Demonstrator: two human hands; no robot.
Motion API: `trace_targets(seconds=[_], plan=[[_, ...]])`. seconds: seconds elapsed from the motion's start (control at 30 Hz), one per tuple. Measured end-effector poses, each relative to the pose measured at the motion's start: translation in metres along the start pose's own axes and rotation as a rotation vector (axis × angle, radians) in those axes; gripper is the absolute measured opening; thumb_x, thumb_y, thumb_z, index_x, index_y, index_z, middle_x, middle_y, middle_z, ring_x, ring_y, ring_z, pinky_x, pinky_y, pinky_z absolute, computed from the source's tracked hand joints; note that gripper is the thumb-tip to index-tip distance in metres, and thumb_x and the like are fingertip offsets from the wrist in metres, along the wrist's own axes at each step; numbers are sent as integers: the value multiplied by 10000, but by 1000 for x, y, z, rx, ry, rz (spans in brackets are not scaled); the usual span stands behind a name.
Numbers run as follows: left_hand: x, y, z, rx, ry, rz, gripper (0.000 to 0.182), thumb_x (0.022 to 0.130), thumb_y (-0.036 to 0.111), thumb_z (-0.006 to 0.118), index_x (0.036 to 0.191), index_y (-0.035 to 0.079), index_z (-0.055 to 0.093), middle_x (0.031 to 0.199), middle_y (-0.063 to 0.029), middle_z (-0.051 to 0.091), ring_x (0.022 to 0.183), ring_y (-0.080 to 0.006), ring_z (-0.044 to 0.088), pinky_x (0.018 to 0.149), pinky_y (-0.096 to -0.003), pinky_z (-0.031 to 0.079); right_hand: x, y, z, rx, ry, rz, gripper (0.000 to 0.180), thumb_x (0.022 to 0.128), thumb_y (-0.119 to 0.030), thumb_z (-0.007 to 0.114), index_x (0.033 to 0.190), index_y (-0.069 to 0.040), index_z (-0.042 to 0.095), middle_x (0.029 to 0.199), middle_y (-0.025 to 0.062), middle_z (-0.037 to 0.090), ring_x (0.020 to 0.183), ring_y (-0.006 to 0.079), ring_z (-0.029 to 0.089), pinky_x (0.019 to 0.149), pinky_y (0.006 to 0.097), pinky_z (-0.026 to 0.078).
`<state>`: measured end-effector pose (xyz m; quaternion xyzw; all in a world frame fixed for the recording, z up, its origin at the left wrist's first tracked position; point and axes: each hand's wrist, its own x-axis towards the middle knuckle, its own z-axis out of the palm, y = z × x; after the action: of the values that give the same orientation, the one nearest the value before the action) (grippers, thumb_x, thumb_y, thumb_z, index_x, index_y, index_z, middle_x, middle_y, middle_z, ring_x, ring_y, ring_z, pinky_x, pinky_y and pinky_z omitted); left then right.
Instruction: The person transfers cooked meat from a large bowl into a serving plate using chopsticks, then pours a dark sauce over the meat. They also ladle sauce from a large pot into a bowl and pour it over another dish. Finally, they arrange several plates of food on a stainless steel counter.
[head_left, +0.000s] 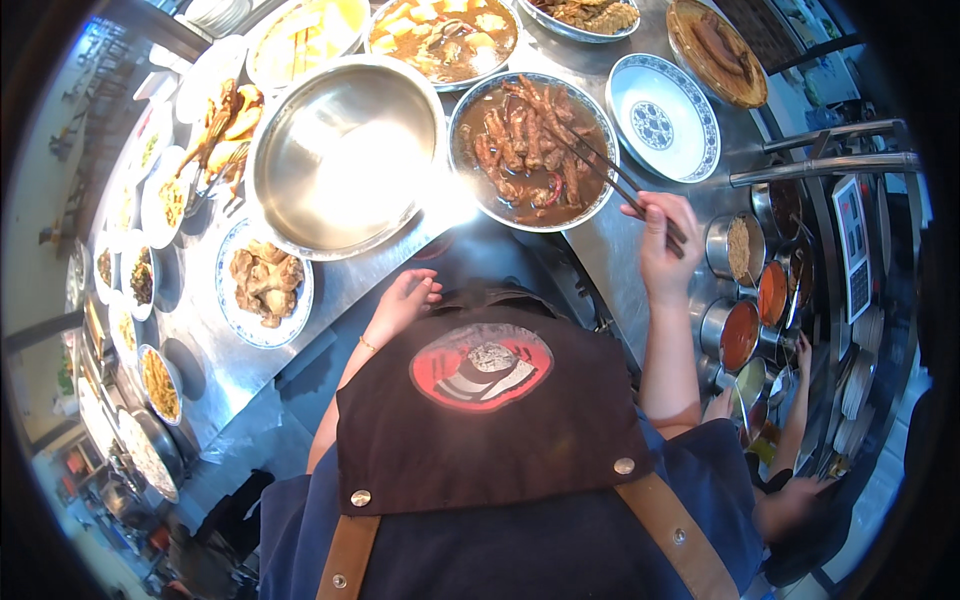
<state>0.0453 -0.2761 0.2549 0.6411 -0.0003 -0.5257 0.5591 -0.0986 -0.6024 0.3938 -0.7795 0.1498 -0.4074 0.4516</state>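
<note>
My right hand (667, 244) grips a pair of dark chopsticks (616, 176). Their tips rest among braised chicken feet (517, 139) in brown sauce, inside a wide bowl (456, 180) with a patterned rim. A red chilli (555, 190) lies in the same sauce. My left hand (411, 296) hangs near the apron front with loosely curled fingers and holds nothing. Just beyond it stands a large stainless steel basin (300, 157) with strong glare inside. Right of the chicken feet is a white bowl with blue patterns (686, 146).
Several dishes stand on the steel counter (247, 397), among them a plate of meat pieces (266, 285) and a stew (450, 37). A woven basket (694, 60) is at the far right. Sauce pots (739, 334) line the right side, where another person's hands (802, 356) reach in.
</note>
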Motion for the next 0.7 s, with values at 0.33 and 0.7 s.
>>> trace_targets(seconds=[0.33,0.7], plan=[[0,-2,-11,25,-16,14,314,994,236,503,1249,53,495,1096,-59,619,941,-112,605,808,-254,491,10,-61,-40,-55,147,296,193,955,-96,552,935,76,637,905,126,632,716,154,643,608,289,593],[4,2,-27,53,-62,7,319,998,229,493,1243,25,483,1098,-65,616,941,-114,599,796,-248,487,14,-64,52,-29,-151,-59,154,957,-45,515,936,57,629,880,115,608,678,168,657,588,246,547]])
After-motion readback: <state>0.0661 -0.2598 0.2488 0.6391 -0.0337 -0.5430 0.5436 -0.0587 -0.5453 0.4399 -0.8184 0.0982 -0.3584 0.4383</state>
